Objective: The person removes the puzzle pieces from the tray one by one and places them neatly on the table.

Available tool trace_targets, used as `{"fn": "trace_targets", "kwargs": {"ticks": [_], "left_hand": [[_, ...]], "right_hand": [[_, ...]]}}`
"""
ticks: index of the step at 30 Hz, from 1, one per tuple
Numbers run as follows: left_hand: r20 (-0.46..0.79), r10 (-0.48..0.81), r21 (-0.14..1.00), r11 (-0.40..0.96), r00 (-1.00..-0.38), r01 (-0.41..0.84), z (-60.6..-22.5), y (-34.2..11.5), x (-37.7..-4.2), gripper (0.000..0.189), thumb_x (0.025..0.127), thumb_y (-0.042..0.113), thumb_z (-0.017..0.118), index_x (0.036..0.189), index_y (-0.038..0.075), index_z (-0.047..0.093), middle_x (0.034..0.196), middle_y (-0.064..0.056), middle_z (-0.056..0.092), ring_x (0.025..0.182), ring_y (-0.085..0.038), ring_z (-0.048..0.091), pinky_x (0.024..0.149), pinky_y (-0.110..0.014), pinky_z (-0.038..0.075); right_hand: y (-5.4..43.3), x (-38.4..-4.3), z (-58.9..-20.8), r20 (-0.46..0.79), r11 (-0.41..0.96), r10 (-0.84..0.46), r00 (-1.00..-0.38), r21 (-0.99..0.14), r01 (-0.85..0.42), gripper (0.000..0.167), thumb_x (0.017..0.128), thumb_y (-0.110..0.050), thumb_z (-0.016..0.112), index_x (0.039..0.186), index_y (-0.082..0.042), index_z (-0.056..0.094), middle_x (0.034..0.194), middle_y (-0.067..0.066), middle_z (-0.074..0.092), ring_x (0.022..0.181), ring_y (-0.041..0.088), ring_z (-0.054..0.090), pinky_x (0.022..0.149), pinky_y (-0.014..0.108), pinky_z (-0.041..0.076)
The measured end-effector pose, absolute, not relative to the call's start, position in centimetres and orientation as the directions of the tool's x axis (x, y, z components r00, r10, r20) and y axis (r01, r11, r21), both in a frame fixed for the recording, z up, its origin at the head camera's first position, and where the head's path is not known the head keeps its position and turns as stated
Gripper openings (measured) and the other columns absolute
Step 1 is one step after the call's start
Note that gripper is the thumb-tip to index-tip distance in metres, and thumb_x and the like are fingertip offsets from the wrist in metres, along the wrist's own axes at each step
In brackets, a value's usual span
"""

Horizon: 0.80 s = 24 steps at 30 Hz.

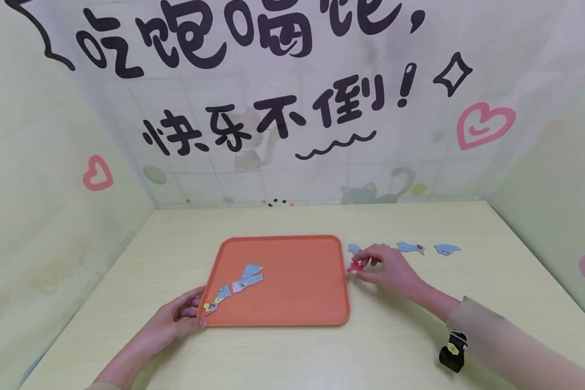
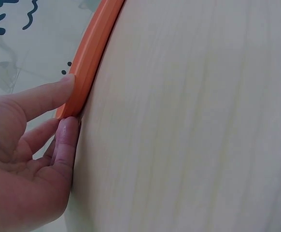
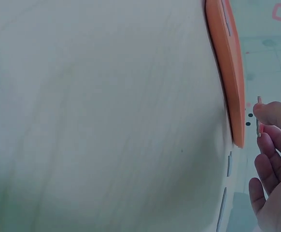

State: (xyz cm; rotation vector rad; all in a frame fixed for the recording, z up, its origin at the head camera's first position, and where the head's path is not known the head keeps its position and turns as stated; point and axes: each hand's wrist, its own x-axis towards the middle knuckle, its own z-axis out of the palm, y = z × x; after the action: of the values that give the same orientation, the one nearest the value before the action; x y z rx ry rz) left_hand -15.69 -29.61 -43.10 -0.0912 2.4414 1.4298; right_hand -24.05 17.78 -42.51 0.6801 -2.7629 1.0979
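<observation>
An orange tray [image 1: 297, 292] lies on the table. My left hand [image 1: 168, 319] grips its near left corner, thumb on the rim [image 2: 85, 72] and fingers against the side. Just beyond the tray's right edge, my right hand [image 1: 390, 268] pinches a small flat puzzle piece [image 1: 355, 267] with red on it. Seen edge-on in the right wrist view, that piece [image 3: 259, 116] sits between thumb and fingertip, raised off the table. Several joined blue, pink and yellow puzzle pieces [image 1: 246, 283] run diagonally across the tray's left part, with a blue piece [image 1: 251, 270] above them.
Right of the tray lie more light blue puzzle pieces: one [image 1: 353, 248] beside the right hand, another [image 1: 410, 247] farther right, and a third [image 1: 447, 249] beyond. A printed backdrop [image 1: 297, 179] rises behind the table. A black object [image 1: 452, 355] hangs at the right wrist.
</observation>
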Motion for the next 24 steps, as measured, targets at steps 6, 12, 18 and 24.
{"fn": "trace_targets", "kwargs": {"ticks": [6,12,18,24], "left_hand": [[-0.284,0.117,0.846,0.499,-0.952,-0.191,-43.3,-29.7,-15.6,0.081,0.087,0.022,0.076,0.154,0.011,0.033,0.135,-0.014,0.046,0.105,-0.014,0.054,0.085,-0.019,0.049],[-0.293,0.119,0.851,0.484,-0.949,-0.202,-43.4,-29.7,-15.5,0.080,0.087,0.020,0.075,0.155,0.011,0.032,0.136,-0.013,0.045,0.105,-0.014,0.054,0.084,-0.019,0.049],[-0.287,0.121,0.852,0.485,-0.950,-0.196,-43.3,-29.6,-15.5,0.080,0.087,0.020,0.075,0.155,0.010,0.032,0.136,-0.014,0.045,0.105,-0.013,0.054,0.084,-0.019,0.050],[-0.272,0.134,0.860,0.479,-0.953,-0.178,-43.3,-29.7,-15.5,0.080,0.087,0.019,0.075,0.155,0.009,0.032,0.136,-0.015,0.045,0.104,-0.012,0.055,0.085,-0.019,0.050]], "right_hand": [[18.2,-23.6,-43.0,0.202,0.667,-0.356,-0.912,-0.629,-0.400,0.025,0.079,-0.016,0.082,0.103,-0.018,0.075,0.088,-0.009,0.067,0.085,0.013,0.057,0.076,0.026,0.050],[18.4,-23.3,-43.6,0.148,0.681,-0.350,-0.925,-0.638,-0.360,0.025,0.079,-0.016,0.082,0.103,-0.017,0.075,0.087,-0.008,0.067,0.085,0.012,0.055,0.075,0.024,0.048],[18.6,-23.1,-44.0,0.133,0.671,-0.360,-0.924,-0.651,-0.355,0.026,0.079,-0.017,0.082,0.104,-0.015,0.075,0.088,-0.006,0.067,0.082,0.013,0.054,0.072,0.021,0.046],[19.0,-23.3,-44.3,0.118,0.651,-0.383,-0.916,-0.669,-0.358,0.027,0.081,-0.020,0.082,0.107,-0.014,0.075,0.092,-0.004,0.067,0.085,0.012,0.055,0.074,0.020,0.048]]}}
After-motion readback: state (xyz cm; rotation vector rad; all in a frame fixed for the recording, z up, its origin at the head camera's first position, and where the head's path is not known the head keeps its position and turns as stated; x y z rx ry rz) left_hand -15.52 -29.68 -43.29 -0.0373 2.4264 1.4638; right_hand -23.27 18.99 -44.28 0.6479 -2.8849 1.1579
